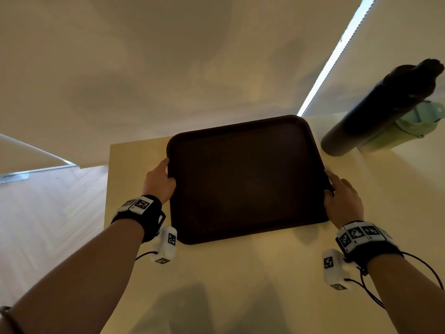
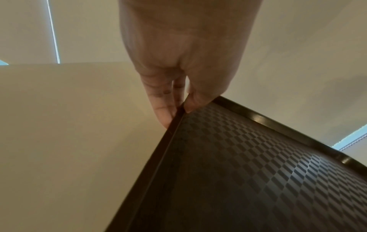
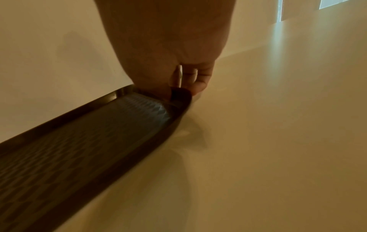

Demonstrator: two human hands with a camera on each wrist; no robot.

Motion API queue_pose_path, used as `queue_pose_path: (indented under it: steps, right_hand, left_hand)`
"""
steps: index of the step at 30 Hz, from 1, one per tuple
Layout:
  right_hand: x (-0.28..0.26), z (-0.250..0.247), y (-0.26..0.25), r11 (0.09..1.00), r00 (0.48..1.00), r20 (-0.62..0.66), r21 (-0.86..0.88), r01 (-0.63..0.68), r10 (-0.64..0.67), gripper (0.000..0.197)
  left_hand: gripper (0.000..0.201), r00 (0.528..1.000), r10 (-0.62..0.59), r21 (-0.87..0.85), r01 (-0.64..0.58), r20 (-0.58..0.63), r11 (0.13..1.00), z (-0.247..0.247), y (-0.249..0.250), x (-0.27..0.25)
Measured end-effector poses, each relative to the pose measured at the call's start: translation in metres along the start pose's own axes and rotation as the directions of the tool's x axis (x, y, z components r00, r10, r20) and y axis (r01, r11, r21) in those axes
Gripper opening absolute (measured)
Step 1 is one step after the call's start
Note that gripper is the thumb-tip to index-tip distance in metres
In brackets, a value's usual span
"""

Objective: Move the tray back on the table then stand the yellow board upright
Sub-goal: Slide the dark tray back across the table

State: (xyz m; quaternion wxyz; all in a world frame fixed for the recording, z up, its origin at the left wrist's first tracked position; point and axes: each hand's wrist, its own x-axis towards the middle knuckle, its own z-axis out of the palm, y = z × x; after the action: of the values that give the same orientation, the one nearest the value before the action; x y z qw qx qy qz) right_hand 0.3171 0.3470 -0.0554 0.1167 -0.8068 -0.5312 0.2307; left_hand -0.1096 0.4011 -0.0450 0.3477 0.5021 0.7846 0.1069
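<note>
Both hands, L & R, gripping tray side edges, above table

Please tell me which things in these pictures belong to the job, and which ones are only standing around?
Belong to the job:
- tray, dark, on the table
- left hand, gripping its left rim
- right hand, gripping its right rim
The yellow board is not in view.

Only standing around:
- dark bottle
- pale green container
</note>
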Motion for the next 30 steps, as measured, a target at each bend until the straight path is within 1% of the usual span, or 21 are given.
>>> queue_pose_path:
  steps: [8,17,28,30]
  right_hand:
    - [-0.005,0.004,0.001,1.0,1.0,-0.02,0.009,-0.003,0.003,0.059]
    - [-0.007,0.006,0.001,0.999,0.999,-0.044,0.031,0.011,-0.01,0.059]
    - [-0.008,0.001,0.0,1.0,1.0,0.001,0.03,0.007,-0.007,0.059]
    - [-0.012,-0.001,-0.004,1.0,0.999,-0.031,0.014,-0.013,0.014,0.062]
  left_hand:
    - [0.071,1.0,0.02,-0.007,-0.02,-0.01,1.0,0.001,0.001,0.009]
    - [0.069,0.999,0.035,-0.005,-0.036,-0.023,0.999,-0.001,0.002,0.006]
    - [0.072,1.0,0.011,0.03,-0.01,-0.018,1.0,-0.001,0.0,0.007]
    - [0.071,0.999,-0.012,-0.006,0.012,-0.043,1.0,-0.005,0.0,0.002]
